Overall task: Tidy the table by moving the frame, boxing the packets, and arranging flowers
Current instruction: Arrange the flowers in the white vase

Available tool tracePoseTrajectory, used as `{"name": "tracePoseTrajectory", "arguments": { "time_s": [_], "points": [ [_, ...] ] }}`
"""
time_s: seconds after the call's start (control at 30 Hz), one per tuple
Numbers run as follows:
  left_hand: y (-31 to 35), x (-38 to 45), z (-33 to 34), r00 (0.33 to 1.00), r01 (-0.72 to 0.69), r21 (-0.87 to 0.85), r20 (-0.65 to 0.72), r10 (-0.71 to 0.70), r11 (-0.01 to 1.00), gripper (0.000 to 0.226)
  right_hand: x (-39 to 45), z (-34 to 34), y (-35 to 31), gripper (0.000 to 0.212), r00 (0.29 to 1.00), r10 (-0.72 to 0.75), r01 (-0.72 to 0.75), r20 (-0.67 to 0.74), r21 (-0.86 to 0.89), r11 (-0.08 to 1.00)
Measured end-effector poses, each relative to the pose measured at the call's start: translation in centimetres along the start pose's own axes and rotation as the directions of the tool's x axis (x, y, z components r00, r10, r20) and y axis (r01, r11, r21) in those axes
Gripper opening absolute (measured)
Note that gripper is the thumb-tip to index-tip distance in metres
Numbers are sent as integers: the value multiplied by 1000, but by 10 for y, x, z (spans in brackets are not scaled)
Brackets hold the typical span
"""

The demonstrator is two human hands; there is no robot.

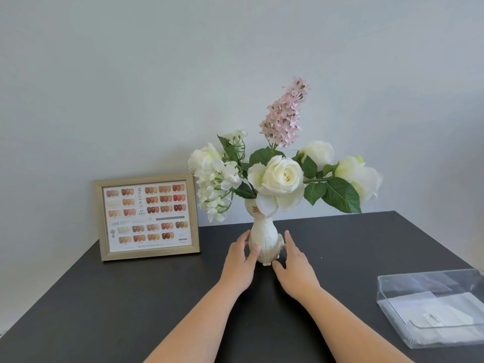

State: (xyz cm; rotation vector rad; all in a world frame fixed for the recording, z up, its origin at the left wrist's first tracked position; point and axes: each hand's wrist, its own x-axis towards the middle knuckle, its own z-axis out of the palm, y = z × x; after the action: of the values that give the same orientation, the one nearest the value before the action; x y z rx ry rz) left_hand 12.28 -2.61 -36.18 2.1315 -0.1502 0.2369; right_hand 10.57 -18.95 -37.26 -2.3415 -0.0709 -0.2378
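Observation:
A white rabbit-shaped vase (264,237) stands upright mid-table, holding white roses (281,179), white blossoms and a pink lilac sprig (285,113). My left hand (239,260) touches the vase's left side with thumb and fingers. My right hand (294,263) is beside the vase's right base, fingers apart, just off or barely touching it. A gold picture frame (148,217) showing nail colour swatches stands upright at the back left against the wall. A clear plastic box (432,307) at the right edge holds white packets (445,310).
The black table (104,297) ends at the wall behind the vase and frame. Its left edge runs diagonally at the lower left. A pale wall fills the background.

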Motion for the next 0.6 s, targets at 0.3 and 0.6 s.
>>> {"name": "tracePoseTrajectory", "arguments": {
  "time_s": [0.3,0.6],
  "points": [
    [42,-17,-55,931,-224,-435,-360,59,872,54,-40,-32,-26,44,966,-52,135,-252,324,936],
    [82,-9,-98,739,-508,47,-489,463,860,88,-15,-120,-113,58,591,-578,546,-563,-249,800]
  ]
}}
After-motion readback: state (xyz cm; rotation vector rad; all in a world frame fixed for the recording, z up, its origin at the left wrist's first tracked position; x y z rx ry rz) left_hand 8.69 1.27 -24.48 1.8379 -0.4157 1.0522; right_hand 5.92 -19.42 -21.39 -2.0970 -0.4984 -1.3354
